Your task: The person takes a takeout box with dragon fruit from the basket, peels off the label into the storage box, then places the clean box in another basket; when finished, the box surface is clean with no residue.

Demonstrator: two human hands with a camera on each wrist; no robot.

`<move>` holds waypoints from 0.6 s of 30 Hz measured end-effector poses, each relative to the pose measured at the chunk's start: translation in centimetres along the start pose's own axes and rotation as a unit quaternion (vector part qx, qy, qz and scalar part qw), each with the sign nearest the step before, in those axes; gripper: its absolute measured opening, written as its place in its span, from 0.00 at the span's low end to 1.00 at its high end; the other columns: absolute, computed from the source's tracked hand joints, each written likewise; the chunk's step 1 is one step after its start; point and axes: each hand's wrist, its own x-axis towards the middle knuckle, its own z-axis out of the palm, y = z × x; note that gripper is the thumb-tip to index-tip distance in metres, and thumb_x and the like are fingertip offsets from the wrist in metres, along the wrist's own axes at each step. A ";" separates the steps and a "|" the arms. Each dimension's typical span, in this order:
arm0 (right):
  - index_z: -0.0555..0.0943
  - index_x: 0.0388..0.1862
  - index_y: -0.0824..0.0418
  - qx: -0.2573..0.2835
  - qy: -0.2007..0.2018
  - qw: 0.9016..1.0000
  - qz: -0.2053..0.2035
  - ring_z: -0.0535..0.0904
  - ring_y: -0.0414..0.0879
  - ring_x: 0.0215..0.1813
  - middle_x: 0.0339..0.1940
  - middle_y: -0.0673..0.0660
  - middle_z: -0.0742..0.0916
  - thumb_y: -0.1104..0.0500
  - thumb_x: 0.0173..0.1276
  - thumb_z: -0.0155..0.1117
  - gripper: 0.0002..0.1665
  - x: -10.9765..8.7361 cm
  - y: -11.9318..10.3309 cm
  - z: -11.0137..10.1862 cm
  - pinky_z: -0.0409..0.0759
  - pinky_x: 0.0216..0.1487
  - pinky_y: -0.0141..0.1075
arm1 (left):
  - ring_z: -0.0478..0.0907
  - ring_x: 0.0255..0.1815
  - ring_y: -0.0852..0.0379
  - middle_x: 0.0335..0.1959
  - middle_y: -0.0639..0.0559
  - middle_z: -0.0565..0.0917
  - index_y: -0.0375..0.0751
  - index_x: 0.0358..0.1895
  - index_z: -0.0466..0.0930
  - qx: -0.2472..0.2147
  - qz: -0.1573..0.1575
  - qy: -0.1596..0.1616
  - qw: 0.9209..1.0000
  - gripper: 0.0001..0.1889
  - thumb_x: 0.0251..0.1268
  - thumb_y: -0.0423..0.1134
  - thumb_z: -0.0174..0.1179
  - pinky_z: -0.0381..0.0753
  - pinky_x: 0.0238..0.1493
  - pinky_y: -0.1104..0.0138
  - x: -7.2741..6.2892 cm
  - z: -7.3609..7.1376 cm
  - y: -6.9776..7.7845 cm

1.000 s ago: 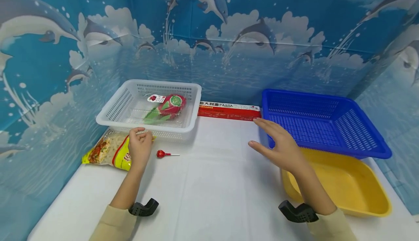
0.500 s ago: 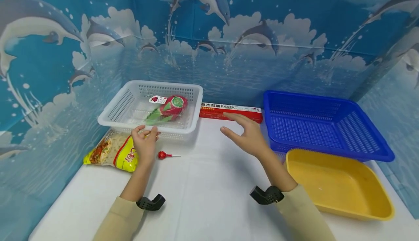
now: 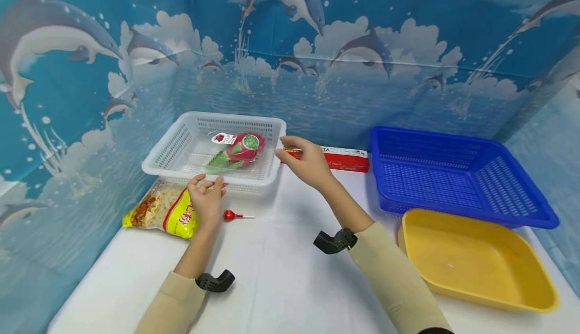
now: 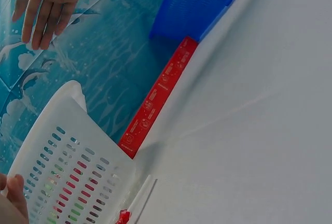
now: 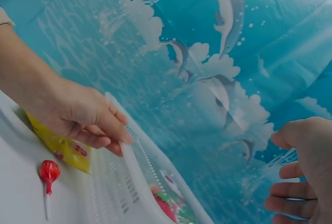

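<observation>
A white plastic basket (image 3: 246, 181) stands at the back left, holding a clear package (image 3: 242, 148) with a pink-and-green fruit, apparently a dragon fruit. My left hand (image 3: 208, 203) pinches the basket's front rim between thumb and fingers, as the right wrist view shows. Beside the basket's right end, my right hand (image 3: 310, 165) is held up with fingers extended and nothing in its grasp; in the left wrist view the same hand (image 4: 52, 6) hangs apart from the rim. A red lollipop (image 3: 229, 215) lies before the basket. Left of it rests a yellow bag of noodles (image 3: 165, 210), partly behind my left hand.
A red PASTA box (image 3: 346, 160) lies along the backdrop, partly hidden by my right hand. At the right stand a blue basket (image 3: 453, 215) and, in front of it, a yellow basin (image 3: 480, 258). A dolphin-print curtain (image 3: 340, 97) closes off the back and sides.
My right hand has swept left from beside the blue basket to the white basket's right end. My left hand has gone from loosely curled by the rim to pinching it.
</observation>
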 end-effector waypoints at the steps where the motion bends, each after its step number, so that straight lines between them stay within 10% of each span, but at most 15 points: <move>1: 0.76 0.64 0.60 -0.001 -0.003 1.000 -0.001 0.77 0.51 0.60 0.60 0.57 0.81 0.49 0.69 0.63 0.28 0.5 0.0 0.3 0.81 0.52 0.44 | 0.83 0.25 0.61 0.27 0.48 0.77 0.39 0.54 0.63 0.000 0.001 0.000 1.000 0.23 0.62 0.28 0.65 0.83 0.32 0.71 0.0 0.0 -0.1; 18: 0.73 0.65 0.67 -0.002 0.000 1.000 0.028 0.74 0.53 0.61 0.60 0.63 0.79 0.55 0.71 0.60 0.27 6.4 1.1 5.7 0.74 0.60 0.43 | 0.83 0.24 0.58 0.27 0.49 0.77 0.38 0.53 0.63 -0.013 0.019 -0.002 1.000 0.22 0.61 0.26 0.65 0.83 0.29 0.71 0.0 0.0 -0.5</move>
